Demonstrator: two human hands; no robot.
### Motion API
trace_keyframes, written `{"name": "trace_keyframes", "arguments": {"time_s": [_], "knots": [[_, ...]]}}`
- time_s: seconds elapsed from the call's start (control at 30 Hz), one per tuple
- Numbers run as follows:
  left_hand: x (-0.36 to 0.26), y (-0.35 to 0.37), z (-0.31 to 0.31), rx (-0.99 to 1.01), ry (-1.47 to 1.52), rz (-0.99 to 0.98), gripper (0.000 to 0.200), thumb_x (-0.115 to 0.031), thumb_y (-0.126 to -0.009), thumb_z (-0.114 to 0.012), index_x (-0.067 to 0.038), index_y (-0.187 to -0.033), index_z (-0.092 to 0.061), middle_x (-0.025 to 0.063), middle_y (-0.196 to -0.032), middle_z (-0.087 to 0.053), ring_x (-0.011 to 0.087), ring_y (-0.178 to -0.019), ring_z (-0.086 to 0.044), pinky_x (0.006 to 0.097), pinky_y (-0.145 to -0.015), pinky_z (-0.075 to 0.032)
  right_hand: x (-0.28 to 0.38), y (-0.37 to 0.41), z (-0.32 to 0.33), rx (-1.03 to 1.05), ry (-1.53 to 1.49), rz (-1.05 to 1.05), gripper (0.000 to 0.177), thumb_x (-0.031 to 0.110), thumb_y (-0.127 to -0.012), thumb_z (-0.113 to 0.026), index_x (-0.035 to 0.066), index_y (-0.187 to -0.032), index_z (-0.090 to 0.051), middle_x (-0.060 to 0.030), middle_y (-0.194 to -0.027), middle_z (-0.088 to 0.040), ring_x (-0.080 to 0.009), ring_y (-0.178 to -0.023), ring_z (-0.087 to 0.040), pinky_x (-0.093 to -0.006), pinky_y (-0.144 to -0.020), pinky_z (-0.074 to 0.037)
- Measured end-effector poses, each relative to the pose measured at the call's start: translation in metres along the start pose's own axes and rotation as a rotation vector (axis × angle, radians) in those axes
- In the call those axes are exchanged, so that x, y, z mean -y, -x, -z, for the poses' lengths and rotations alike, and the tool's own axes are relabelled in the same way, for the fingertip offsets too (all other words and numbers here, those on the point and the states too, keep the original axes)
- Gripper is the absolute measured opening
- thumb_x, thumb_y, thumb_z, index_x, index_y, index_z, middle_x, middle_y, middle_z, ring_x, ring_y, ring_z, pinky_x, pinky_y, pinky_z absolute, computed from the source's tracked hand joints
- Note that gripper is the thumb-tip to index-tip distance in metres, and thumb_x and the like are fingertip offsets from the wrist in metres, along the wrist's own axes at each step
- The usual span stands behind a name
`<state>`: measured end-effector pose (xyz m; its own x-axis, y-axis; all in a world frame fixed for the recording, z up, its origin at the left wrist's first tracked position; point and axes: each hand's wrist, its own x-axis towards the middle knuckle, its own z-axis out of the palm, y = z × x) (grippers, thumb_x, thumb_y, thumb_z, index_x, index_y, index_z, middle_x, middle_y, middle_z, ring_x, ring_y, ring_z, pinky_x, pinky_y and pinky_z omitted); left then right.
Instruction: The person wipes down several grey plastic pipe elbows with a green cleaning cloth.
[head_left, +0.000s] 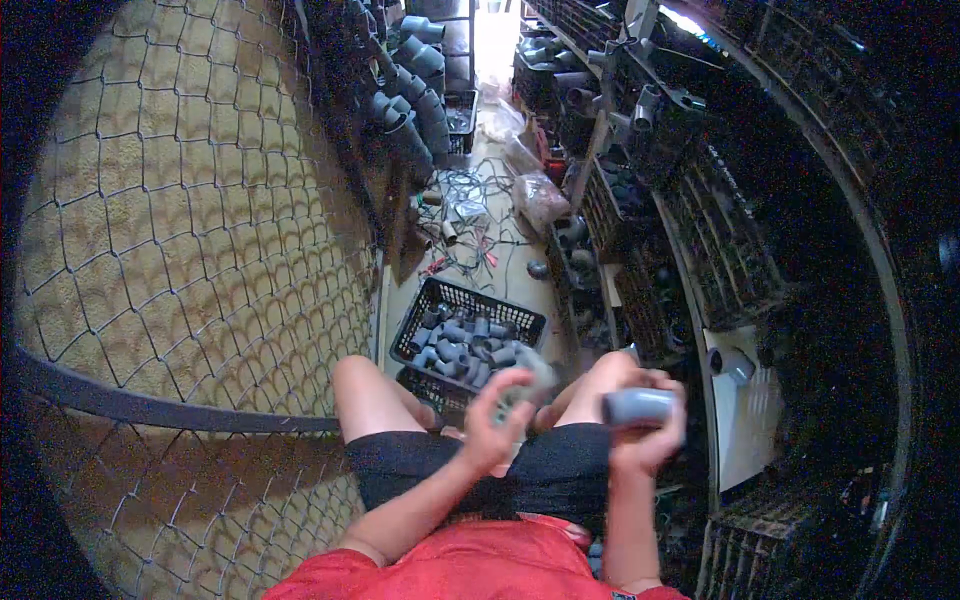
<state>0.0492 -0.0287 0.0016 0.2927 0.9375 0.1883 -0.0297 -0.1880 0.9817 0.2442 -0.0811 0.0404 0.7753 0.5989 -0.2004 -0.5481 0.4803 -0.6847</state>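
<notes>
In my right hand (650, 440) is a grey plastic pipe fitting (640, 405), a short tube held sideways above my right thigh, with its dark open end facing left. My left hand (492, 428) is raised between my knees, its fingers curled around a pale, greenish-white thing (537, 374) that is too smeared by motion to name. Just beyond that hand, a black plastic crate (412, 325) stands on the floor, holding several grey pipe fittings (455, 345) in a loose heap.
Wire mesh (190, 210) runs along my left. Shelves with dark crates (725, 230) line the right side. Cables and scraps (470, 215) litter the floor ahead, near a plastic bag (540, 200). Large grey fittings (412, 95) are stacked at the far left.
</notes>
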Motion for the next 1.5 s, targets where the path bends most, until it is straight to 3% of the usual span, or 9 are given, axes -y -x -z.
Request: {"name": "trace_keyframes", "arguments": {"time_s": [0.17, 0.33, 0.53, 0.6, 0.7, 0.8, 1.27, 1.33, 1.5], "knots": [[0.012, 0.019, -0.030, 0.193, -0.678, -0.381, 0.052, -0.036, -0.093, -0.058, -0.001, -0.131, -0.050, 0.0240, -0.139, -0.046, 0.0449, -0.134, -0.039, 0.0522, -0.111, -0.028, -0.066, 0.000, -0.015, -0.240, -0.249, -0.365, 0.028, 0.030, -0.093, -0.043, 0.006, -0.093, -0.059, -0.0114, -0.088, -0.061, -0.0297, -0.085, -0.062, -0.0421, -0.081, -0.054], [0.005, 0.019, -0.013, 0.228, -0.377, -0.378, 0.049, -0.028, -0.092, -0.060, 0.000, -0.131, -0.051, 0.0218, -0.130, -0.052, 0.0379, -0.134, -0.041, 0.0510, -0.112, -0.027, -0.079, 0.025, -0.025, 0.402, -0.275, -0.169, 0.025, 0.027, -0.092, -0.037, 0.005, -0.092, -0.049, -0.0109, -0.080, -0.056, -0.0254, -0.077, -0.055, -0.0436, -0.080, -0.050], [0.009, 0.014, 0.008, 0.467, 1.153, 0.668, 0.051, -0.021, -0.096, -0.056, -0.003, -0.142, -0.041, 0.0117, -0.132, -0.054, 0.0212, -0.124, -0.053, 0.0388, -0.106, -0.041, -0.079, 0.032, -0.020, 0.651, 0.213, 0.099, 0.033, 0.028, -0.095, -0.045, 0.003, -0.117, -0.044, -0.0143, -0.100, -0.056, -0.0264, -0.093, -0.058, -0.0433, -0.090, -0.047], [0.018, 0.015, 0.008, 0.389, 1.265, 0.744, 0.059, -0.029, -0.094, -0.059, -0.008, -0.144, -0.038, 0.0071, -0.125, -0.058, 0.0136, -0.094, -0.062, 0.0305, -0.075, -0.053, -0.079, 0.029, -0.011, 0.881, 0.449, 0.212, 0.060, 0.039, -0.097, -0.056, 0.003, -0.139, -0.031, -0.0145, -0.123, -0.049, -0.0257, -0.107, -0.055, -0.0411, -0.095, -0.045], [0.045, 0.019, 0.006, 0.379, 0.754, 0.699, 0.060, -0.031, -0.091, -0.062, -0.005, -0.141, -0.042, 0.0084, -0.131, -0.055, 0.0144, -0.099, -0.062, 0.0310, -0.075, -0.053, -0.078, 0.028, -0.014, 0.771, 0.395, 0.116, 0.055, 0.033, -0.098, -0.058, 0.002, -0.137, -0.035, -0.0134, -0.118, -0.054, -0.0223, -0.103, -0.058, -0.0377, -0.091, -0.049], [-0.017, -0.002, 0.010, 0.267, -0.785, -0.413, 0.056, -0.033, -0.086, -0.068, -0.002, -0.130, -0.053, 0.0223, -0.130, -0.056, 0.0333, -0.123, -0.053, 0.0468, -0.101, -0.043, -0.069, 0.016, -0.017, 0.639, 0.610, -0.104, 0.051, 0.030, -0.096, -0.063, 0.000, -0.131, -0.043, -0.0115, -0.112, -0.060, -0.0192, -0.105, -0.059, -0.0341, -0.094, -0.047], [0.000, 0.023, 0.004, -0.169, -0.298, -0.358, 0.021, -0.018, -0.082, -0.078, -0.004, -0.091, -0.065, 0.0132, -0.083, -0.067, 0.0291, -0.064, -0.066, 0.0358, -0.062, -0.054, -0.069, 0.020, -0.018, 0.286, 0.195, -0.288, 0.037, 0.022, -0.102, -0.047, 0.006, -0.135, -0.041, -0.0222, -0.115, -0.062, -0.0303, -0.099, -0.066, -0.0432, -0.088, -0.054], [-0.005, 0.024, 0.017, -0.265, -0.064, -0.017, 0.022, -0.018, -0.085, -0.076, -0.003, -0.096, -0.064, 0.0104, -0.084, -0.069, 0.0248, -0.067, -0.068, 0.0340, -0.064, -0.054, -0.049, 0.005, -0.028, 0.362, 0.144, -0.320, 0.042, 0.028, -0.102, -0.045, 0.007, -0.139, -0.042, -0.0154, -0.124, -0.059, -0.0271, -0.102, -0.063, -0.0394, -0.086, -0.054], [-0.013, -0.013, 0.024, 0.117, -0.312, -0.351, 0.049, -0.035, -0.090, -0.066, -0.003, -0.126, -0.057, 0.0190, -0.123, -0.059, 0.0390, -0.124, -0.051, 0.0479, -0.110, -0.032, -0.070, 0.023, -0.020, 0.594, 0.524, -0.526, 0.042, 0.033, -0.099, -0.046, 0.003, -0.126, -0.057, -0.0088, -0.122, -0.061, -0.0191, -0.106, -0.060, -0.0320, -0.094, -0.046]]}}
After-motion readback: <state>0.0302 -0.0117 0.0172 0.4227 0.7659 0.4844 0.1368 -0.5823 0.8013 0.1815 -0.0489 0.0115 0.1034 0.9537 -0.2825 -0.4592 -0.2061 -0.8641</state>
